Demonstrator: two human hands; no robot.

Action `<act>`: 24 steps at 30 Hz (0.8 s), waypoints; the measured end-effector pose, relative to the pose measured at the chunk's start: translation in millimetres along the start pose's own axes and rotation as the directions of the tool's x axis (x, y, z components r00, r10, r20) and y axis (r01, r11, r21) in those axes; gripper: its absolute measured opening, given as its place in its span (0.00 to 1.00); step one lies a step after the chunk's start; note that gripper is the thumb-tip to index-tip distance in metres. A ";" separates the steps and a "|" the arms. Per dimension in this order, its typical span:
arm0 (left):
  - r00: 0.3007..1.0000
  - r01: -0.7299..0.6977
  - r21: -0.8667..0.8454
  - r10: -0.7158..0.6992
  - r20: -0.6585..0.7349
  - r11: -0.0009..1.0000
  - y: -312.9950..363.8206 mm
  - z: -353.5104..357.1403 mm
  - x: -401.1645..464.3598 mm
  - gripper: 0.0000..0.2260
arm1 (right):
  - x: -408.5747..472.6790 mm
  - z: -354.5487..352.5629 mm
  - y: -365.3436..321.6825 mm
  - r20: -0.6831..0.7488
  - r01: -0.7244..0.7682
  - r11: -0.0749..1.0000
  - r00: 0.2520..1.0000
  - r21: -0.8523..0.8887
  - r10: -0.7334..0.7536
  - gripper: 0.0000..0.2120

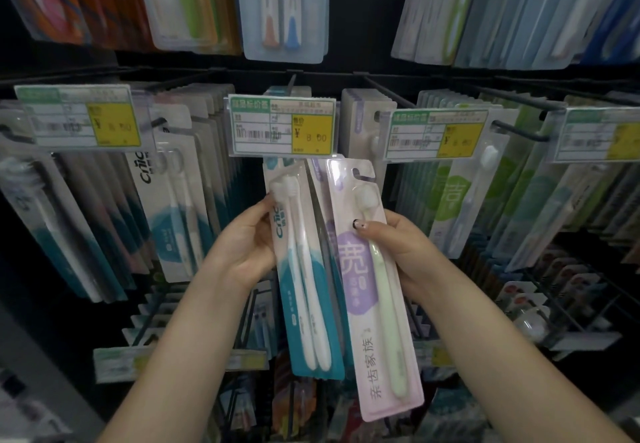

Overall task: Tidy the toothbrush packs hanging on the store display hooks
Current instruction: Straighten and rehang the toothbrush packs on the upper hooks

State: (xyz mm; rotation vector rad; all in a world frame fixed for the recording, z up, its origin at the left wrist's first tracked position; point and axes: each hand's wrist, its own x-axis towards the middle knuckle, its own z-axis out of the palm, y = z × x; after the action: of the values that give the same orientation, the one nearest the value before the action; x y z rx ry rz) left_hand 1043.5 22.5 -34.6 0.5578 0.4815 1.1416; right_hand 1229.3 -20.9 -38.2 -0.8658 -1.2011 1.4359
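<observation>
My left hand (247,243) grips the left edge of a teal-and-white toothbrush pack (304,280) holding two white brushes; its top disappears behind the middle price tag (282,127). My right hand (401,245) holds a pink-and-lilac pack (374,290) with one pale green brush, thumb on its front. That pack is off any hook, its hang hole free below the tag, tilted with its lower end to the right. Another pack edge shows between the two.
Rows of hanging packs fill the hooks: teal ones on the left (173,200), green ones on the right (460,193). A black hook tip (519,133) juts out at right. More packs hang above (284,10) and on lower racks (540,300).
</observation>
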 end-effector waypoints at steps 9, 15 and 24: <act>0.999 -0.007 -0.041 0.009 0.042 0.999 -7.4 3.9 -0.7 0.12 | 2.1 -2.6 -2.4 0.035 -0.001 1.000 0.999 0.007 0.001 0.08; 0.989 0.054 -0.061 -0.045 0.139 0.997 -5.3 -0.5 -2.0 0.12 | -0.3 -5.3 1.1 0.039 -0.014 0.996 0.999 0.091 0.010 0.08; 0.950 0.091 -0.016 -0.082 0.300 0.996 -3.3 -12.0 -5.9 0.25 | 1.8 -13.4 2.9 0.008 -0.016 0.999 1.000 0.045 0.016 0.12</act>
State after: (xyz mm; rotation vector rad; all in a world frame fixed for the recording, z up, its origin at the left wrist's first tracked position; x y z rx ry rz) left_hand 1036.4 17.9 -45.5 0.6651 0.2248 0.9582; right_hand 1240.8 -16.0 -44.0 -0.8415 -1.1659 1.4746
